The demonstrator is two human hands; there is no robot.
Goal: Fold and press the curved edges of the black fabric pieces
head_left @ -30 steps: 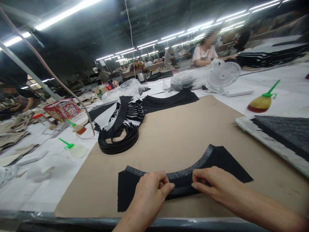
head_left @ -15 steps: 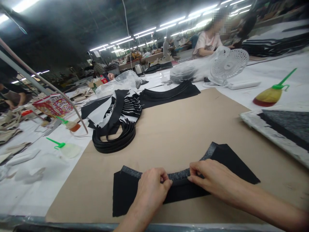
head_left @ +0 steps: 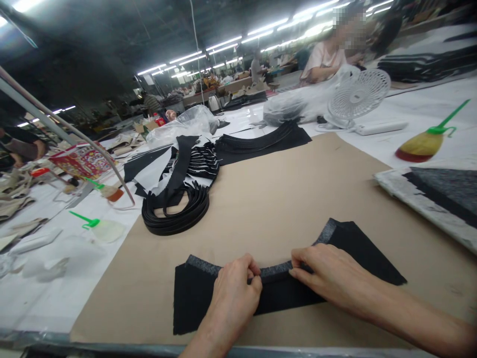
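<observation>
A curved black fabric piece [head_left: 285,296] with a grey, fuzzy strip along its concave far edge lies on brown paperboard [head_left: 276,204]. My left hand [head_left: 238,286] pinches that edge left of its middle, thumb and forefinger together. Farther right along the same edge, my right hand [head_left: 320,268] pinches it too, the fingertips pressed at the strip. A short stretch of the grey strip shows between both hands. The cloth beneath my palms is hidden.
Beyond lie a coil of black strips [head_left: 175,214] and stacked black pieces [head_left: 261,144]. Squeeze bottles [head_left: 419,144] with green spouts, a white fan [head_left: 359,97] and a tray-like board [head_left: 395,191] stand around the paperboard. A person in a pale shirt [head_left: 324,62] sits at the back.
The view has shifted slightly. My left hand's thumb has moved a little to the left along the edge; both hands still pinch the fabric, which stays in place.
</observation>
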